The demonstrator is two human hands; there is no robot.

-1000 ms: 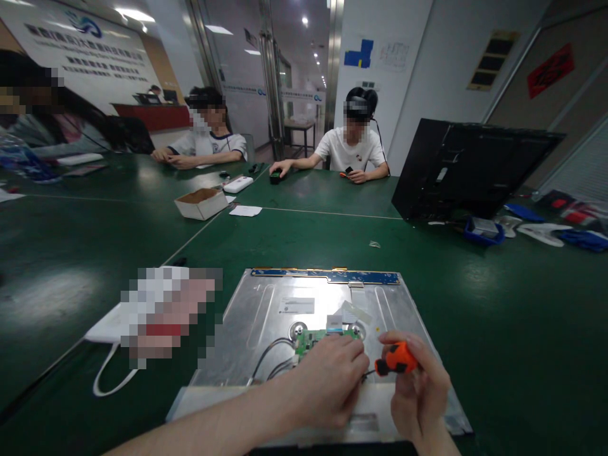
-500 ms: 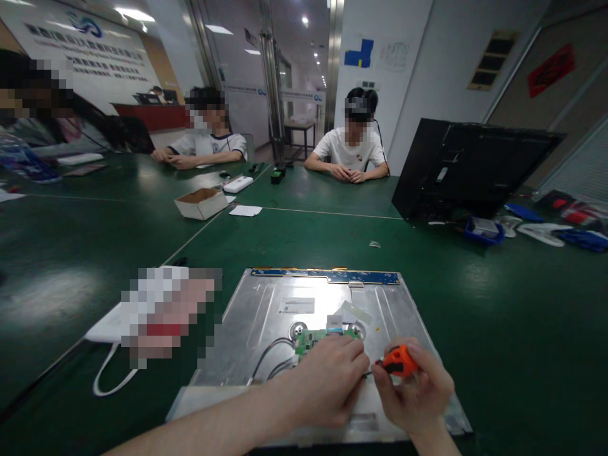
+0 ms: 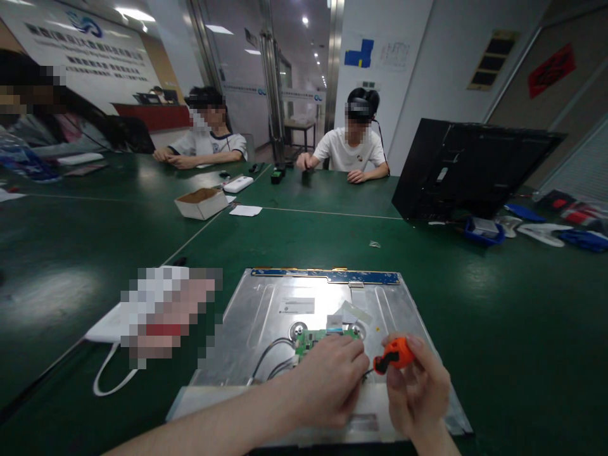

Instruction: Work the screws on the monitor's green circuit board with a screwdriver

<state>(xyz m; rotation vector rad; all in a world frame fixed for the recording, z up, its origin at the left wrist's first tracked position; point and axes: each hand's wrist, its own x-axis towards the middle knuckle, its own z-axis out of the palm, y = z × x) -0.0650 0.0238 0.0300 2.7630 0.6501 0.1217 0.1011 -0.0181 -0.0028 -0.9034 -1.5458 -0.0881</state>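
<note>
A metal display panel [image 3: 247, 316] lies back side up before me. Near its middle sits a green circuit board [image 3: 308, 339], partly covered by my left hand [image 3: 327, 380]. That hand's fingers are curled together at the board's right end, around the tip of a thin shaft; what they pinch is hidden. My right hand [image 3: 422, 386] is closed on the orange and black handle of a screwdriver [image 3: 396, 354]. The tool lies tilted, its dark shaft pointing left toward my left fingertips. Black cables [image 3: 266, 354] run out from the board's left side.
A blue circuit strip [image 3: 304, 275] edges the panel's far side. On the green table [image 3: 304, 237] are a pixelated bundle with a white strap [image 3: 104, 380], a small open box [image 3: 199, 206], and a large black monitor [image 3: 475, 171]. Several people sit across the table.
My right fingers have shifted back along the screwdriver handle, which shows more and has turned a little. My left hand stays in place. The person opposite has moved one hand outward.
</note>
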